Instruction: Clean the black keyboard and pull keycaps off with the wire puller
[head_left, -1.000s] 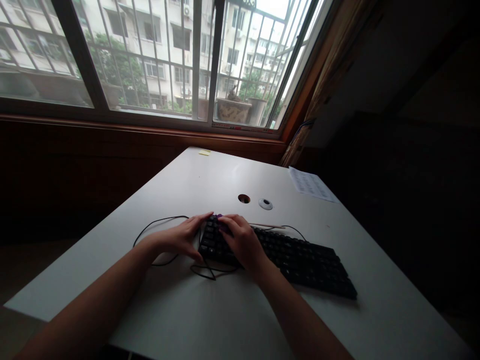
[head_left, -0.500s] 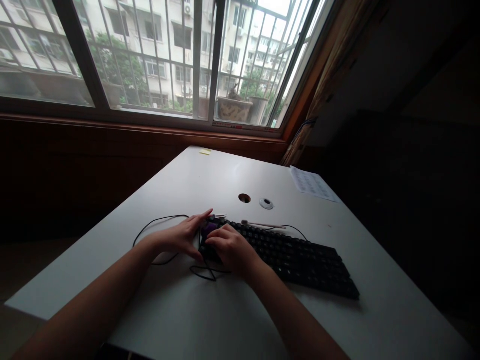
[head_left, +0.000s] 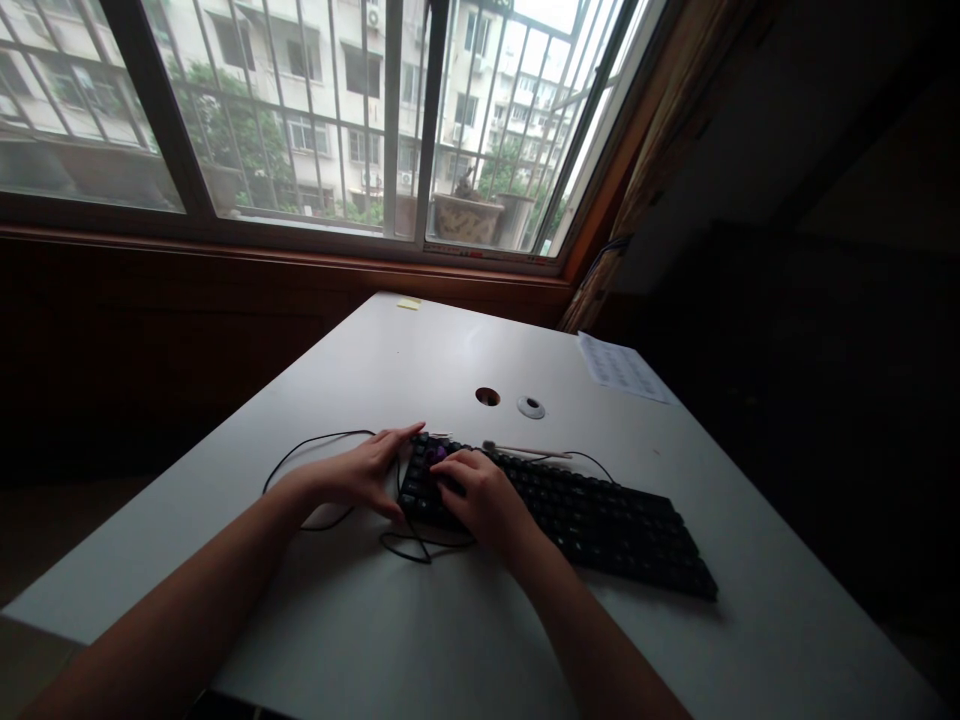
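A black keyboard (head_left: 600, 520) lies slanted on the white table (head_left: 420, 630). My left hand (head_left: 360, 470) rests against the keyboard's left end, fingers stretched along its edge, steadying it. My right hand (head_left: 484, 500) lies on the left keys, fingers curled round a small purple thing (head_left: 435, 455) pressed on the keys. What the purple thing is I cannot make out. The keyboard's black cable (head_left: 315, 450) loops on the table to the left and under my hands.
A round cable hole (head_left: 487, 397) and its white cap (head_left: 531, 407) sit beyond the keyboard. A thin stick (head_left: 525, 450) lies behind the keys. A printed sheet (head_left: 622, 368) lies at the far right, a yellow note (head_left: 409, 303) at the far edge by the window.
My right hand drew the purple thing back toward me over the left keys, then slid it a little away again. My left hand stayed at the keyboard's end.
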